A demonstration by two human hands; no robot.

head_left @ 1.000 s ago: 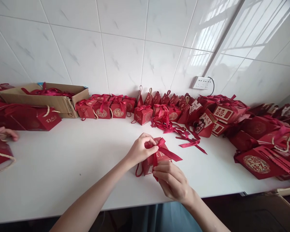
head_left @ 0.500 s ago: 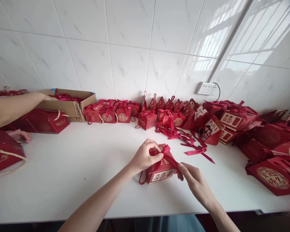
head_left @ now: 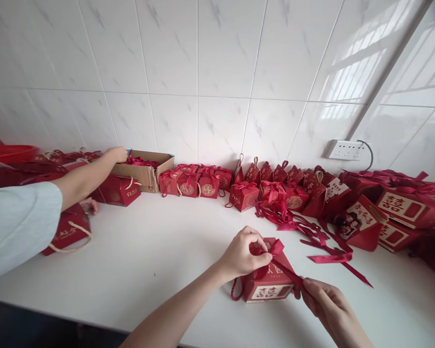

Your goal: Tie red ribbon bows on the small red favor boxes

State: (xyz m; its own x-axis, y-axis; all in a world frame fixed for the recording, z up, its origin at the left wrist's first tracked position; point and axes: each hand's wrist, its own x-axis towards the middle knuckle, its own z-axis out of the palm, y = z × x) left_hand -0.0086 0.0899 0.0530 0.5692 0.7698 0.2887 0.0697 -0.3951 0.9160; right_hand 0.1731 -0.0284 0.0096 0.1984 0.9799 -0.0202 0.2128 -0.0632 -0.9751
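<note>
A small red gift box with a red ribbon bow on top stands on the white counter in front of me. My left hand is closed on the bow's loop at the box's top. My right hand pinches the ribbon's tail and holds it out to the lower right of the box.
Another person's arm in a light sleeve reaches from the left into a cardboard box of ribbons. Rows of small red boxes line the tiled wall. Loose ribbons and red bags lie at right; a socket is on the wall.
My right hand has drawn the ribbon tail out to the lower right. The view has shifted left, and the other person's arm has reached farther into the cardboard box.
</note>
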